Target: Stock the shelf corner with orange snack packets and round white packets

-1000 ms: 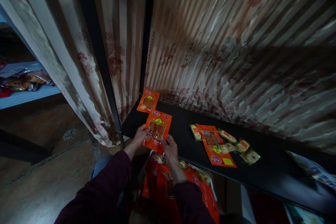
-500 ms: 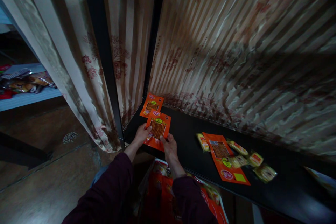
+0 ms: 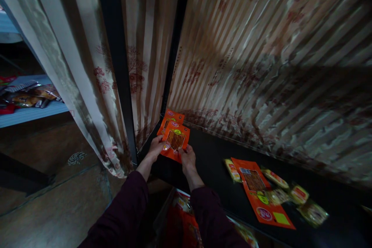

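Note:
An orange snack packet [image 3: 176, 139] with a clear window showing brown strips is held between both hands over the left end of the black shelf [image 3: 207, 151]. My left hand [image 3: 155, 148] grips its left edge, thumb on the front. On its right lower edge, my right hand [image 3: 187, 158] pinches it, thumb also in front. Behind it lies a second orange packet [image 3: 171, 114], partly covered by the first, in the shelf's back left corner. Whether the held packet rests on that one I cannot tell.
Farther right on the shelf lie another orange packet [image 3: 261, 193] and several small yellow wrapped snacks [image 3: 299, 193]. Below the shelf edge stands a bag or box of red packets [image 3: 183, 221]. A black post [image 3: 119, 62] and curtains [image 3: 247, 46] border the shelf; wrapped food sits on a left shelf [image 3: 31, 114].
The held packet has moved back toward the corner, covering more of the packet behind it. Both hands moved with it, and the camera view has shifted slightly.

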`<state>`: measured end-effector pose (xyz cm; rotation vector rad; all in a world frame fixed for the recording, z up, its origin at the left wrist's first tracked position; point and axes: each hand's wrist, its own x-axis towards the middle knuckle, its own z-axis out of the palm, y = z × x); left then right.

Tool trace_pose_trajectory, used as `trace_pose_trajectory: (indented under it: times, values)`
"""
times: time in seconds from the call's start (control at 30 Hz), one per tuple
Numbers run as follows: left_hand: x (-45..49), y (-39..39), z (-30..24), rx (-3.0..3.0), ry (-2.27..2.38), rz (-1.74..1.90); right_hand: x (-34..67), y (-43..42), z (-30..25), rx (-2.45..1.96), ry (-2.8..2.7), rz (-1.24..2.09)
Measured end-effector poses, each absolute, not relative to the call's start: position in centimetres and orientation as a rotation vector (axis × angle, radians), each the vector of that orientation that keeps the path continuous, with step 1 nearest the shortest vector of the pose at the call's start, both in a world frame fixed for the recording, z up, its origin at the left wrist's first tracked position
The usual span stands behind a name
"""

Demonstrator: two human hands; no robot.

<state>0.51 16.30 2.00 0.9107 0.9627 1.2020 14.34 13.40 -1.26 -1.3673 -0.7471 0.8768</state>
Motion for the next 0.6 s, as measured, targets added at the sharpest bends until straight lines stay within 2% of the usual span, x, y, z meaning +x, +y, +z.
trace_pose_trajectory:
  times: [0.6]
  values:
    - [0.4, 18.7, -0.7, 0.842, 1.027, 1.379, 14.7, 18.5, -2.2, -1.563, -0.897, 0.689]
